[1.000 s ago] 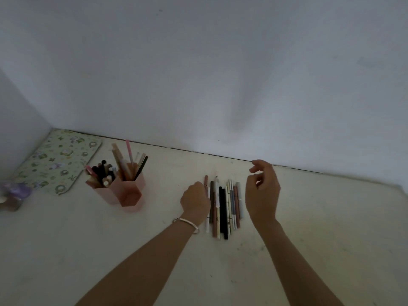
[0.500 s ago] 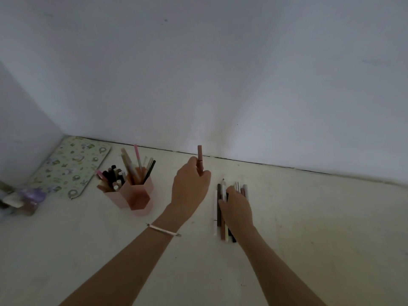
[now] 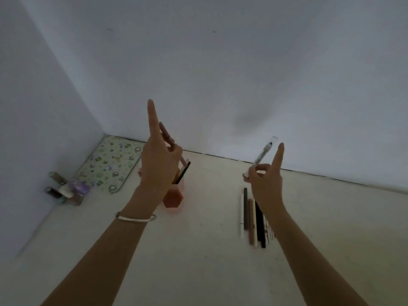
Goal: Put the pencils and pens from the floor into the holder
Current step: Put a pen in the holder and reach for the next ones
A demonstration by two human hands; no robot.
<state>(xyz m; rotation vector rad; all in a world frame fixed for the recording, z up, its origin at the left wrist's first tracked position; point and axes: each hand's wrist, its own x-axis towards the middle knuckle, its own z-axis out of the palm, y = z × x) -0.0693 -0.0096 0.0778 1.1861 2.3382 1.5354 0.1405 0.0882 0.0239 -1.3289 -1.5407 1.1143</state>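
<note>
Near the floor's far-left corner, I had the left hand (image 3: 160, 160) pinching a brownish pencil (image 3: 171, 146), index finger raised, right over the pink holder (image 3: 174, 198), already stocked with pens. Toward the far edge, the right hand (image 3: 266, 181) gripped a white pen (image 3: 263, 154) above the row of pens (image 3: 256, 219) left on the floor; I judged the job partly done.

Both hands (image 3: 160, 160) raised — index fingers (image 3: 152, 115) up

A pink holder (image 3: 174, 198) looks like smooth plastic on a matt, pale floor (image 3: 198, 261). A white pen (image 3: 263, 154) has a clear, glossy cap.
</note>
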